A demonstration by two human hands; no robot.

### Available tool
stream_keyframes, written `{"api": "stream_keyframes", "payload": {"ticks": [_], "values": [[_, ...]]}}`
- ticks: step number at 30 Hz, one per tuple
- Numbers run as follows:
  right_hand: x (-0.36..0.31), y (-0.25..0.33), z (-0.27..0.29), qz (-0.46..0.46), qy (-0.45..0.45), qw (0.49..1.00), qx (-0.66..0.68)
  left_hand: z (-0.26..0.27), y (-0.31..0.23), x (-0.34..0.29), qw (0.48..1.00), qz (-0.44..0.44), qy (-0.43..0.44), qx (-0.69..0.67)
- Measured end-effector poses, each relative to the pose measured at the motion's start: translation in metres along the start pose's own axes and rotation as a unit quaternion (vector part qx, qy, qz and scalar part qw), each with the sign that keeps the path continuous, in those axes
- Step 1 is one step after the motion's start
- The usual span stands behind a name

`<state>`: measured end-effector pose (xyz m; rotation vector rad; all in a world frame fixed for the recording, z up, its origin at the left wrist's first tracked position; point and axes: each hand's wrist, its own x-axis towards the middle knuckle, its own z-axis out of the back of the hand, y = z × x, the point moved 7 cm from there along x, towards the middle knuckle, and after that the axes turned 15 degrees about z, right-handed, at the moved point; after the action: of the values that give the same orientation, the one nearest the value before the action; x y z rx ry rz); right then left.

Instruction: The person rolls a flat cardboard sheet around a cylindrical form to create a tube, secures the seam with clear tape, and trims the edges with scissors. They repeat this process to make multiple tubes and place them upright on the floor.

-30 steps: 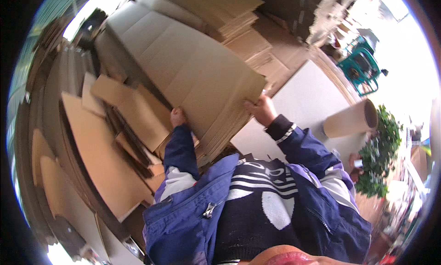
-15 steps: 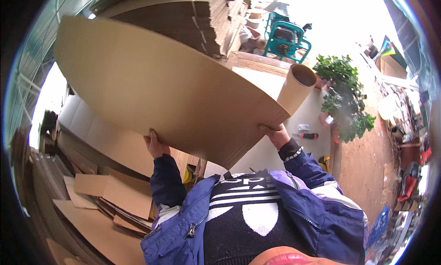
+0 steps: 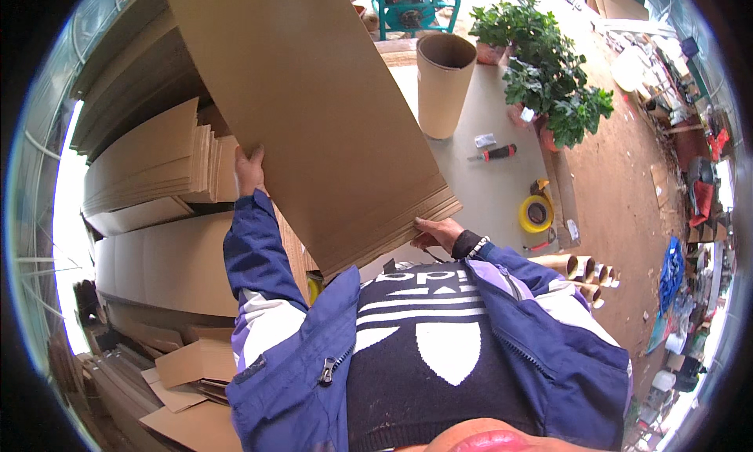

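A long brown cardboard sheet (image 3: 314, 115) slants across the view, its far end running past the upper edge. My left hand (image 3: 250, 170) grips its left long edge. At the near right corner my right hand (image 3: 441, 234) pinches the board, thumb on top and fingers partly hidden beneath. Parallel lines run along the near short edge; whether they are creases or layered sheets I cannot tell. Beyond the right edge, a cardboard tube (image 3: 445, 91) stands upright on the pale tabletop (image 3: 502, 189). A red-and-black-handled knife (image 3: 496, 152) lies on that surface.
A yellow tape roll (image 3: 536, 214) sits at the table's right side. Potted green plants (image 3: 541, 68) line its far right edge, near a teal-framed machine (image 3: 412, 9). Stacked cardboard (image 3: 149, 170) fills the left side. Several tubes (image 3: 580, 270) lie beyond my right arm.
The cardboard sheet has turned clockwise, its far end swinging from the left toward the top. My left hand has moved farther out; my right has come nearer my body. The view has shifted too.
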<state>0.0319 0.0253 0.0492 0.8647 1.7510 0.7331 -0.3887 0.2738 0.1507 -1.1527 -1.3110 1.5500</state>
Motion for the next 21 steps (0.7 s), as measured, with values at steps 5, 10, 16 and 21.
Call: {"api": "stream_keyframes", "payload": {"ticks": [5,10,16,21], "values": [[-0.025,-0.025,0.031,-0.099,0.227,0.922,-0.297,-0.035,0.051,0.020,0.992,-0.075,0.033,0.095],[-0.005,0.150,0.111,0.332,-0.044,0.755,-0.563,-0.068,0.128,0.017,0.986,0.037,0.092,0.136],[0.058,0.331,0.109,0.506,-0.158,0.548,-0.648,-0.073,0.200,0.044,0.927,0.181,0.083,0.317],[0.118,0.337,0.094,0.438,-0.062,0.500,-0.745,-0.021,0.218,-0.042,0.910,0.162,0.078,0.374]]}}
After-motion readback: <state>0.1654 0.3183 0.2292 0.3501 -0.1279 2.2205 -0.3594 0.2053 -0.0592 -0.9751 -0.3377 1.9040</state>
